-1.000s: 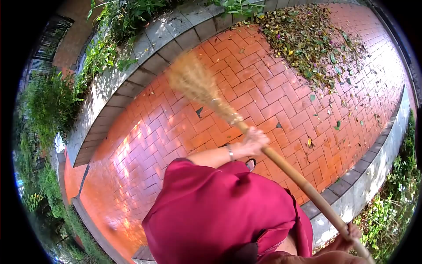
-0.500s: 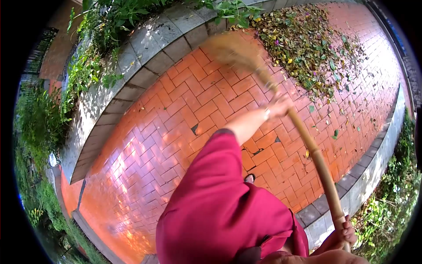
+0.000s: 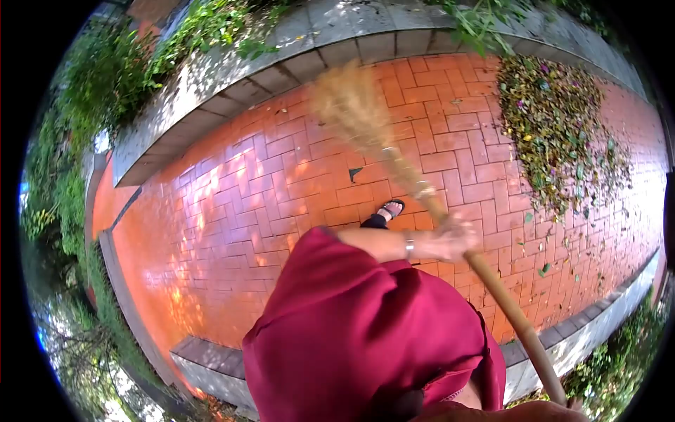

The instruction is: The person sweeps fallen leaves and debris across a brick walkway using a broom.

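Note:
My left hand [image 3: 453,238] is wrapped round the middle of the bamboo handle of a long broom [image 3: 517,316], a metal band on its wrist. Down at the lower right edge, my right hand [image 3: 575,404] is on the handle's end, mostly out of sight with only a bit of the fingers showing. The straw head [image 3: 351,105], blurred by motion, is over the red brick paving [image 3: 295,176] near the upper curb. To its right lies a wide heap of dry leaves [image 3: 555,126], apart from the bristles.
A raised stone curb [image 3: 239,91] with plants [image 3: 112,67] runs along the top and left. Another low wall [image 3: 576,337] borders the lower right. My sandalled foot [image 3: 391,208] stands on the bricks below the broom head. Loose leaves [image 3: 545,269] lie scattered at the right.
The view has turned, so the leaf heap appears further right. The broom head is further from the heap, and my foot shows more fully. My right hand has slipped mostly out of view.

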`<control>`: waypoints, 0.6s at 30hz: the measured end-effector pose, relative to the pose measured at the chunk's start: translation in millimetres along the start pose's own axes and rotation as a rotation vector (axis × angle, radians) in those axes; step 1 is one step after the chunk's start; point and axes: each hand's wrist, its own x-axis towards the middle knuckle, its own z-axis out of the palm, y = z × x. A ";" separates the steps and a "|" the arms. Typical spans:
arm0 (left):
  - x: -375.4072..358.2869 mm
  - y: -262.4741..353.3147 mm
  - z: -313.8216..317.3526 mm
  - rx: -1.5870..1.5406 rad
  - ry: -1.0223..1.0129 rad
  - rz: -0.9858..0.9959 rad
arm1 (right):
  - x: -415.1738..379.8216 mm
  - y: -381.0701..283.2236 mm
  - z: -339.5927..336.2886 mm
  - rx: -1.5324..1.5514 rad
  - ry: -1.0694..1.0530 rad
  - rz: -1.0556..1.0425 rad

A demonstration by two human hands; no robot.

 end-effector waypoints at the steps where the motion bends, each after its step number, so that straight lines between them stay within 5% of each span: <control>1: -35.3 -13.4 -6.5 -0.074 -0.018 -0.163 | 2.0 40.2 -21.0 0.011 0.015 0.192; 3: -98.0 -51.4 -15.3 0.040 -0.181 -0.482 | 22.6 122.9 -22.5 0.016 0.039 0.583; 5: -158.5 -97.4 -25.4 0.180 -0.152 -0.718 | 8.8 232.0 83.4 -0.036 -0.059 0.698; 6: -197.2 -132.4 -18.2 0.212 0.007 -0.729 | -0.1 274.0 119.0 -0.004 -0.248 0.736; 7: -224.6 -159.7 -20.3 0.264 -0.069 -0.818 | -10.8 312.3 136.3 0.165 -0.469 0.747; 9: -251.8 -208.5 -27.9 0.215 -0.040 -0.914 | -31.2 356.9 176.0 0.122 -0.510 0.847; 11: -247.5 -238.0 -36.5 0.194 -0.248 -0.997 | -33.4 367.3 186.6 0.082 -0.430 0.865; 13: -209.8 -257.3 -12.8 0.163 -0.021 -0.790 | -22.8 359.1 176.2 -0.002 -0.314 0.824; 15: -135.2 -273.4 38.7 0.055 -0.022 -0.615 | -0.4 309.9 143.8 -0.151 -0.176 0.676; 16: -74.9 -236.0 15.4 0.070 -0.139 -0.535 | 9.1 271.4 129.6 -0.313 -0.081 0.571; 18: 23.2 -183.9 40.4 0.050 -0.007 -0.351 | 25.0 177.3 90.4 -0.390 -0.070 0.412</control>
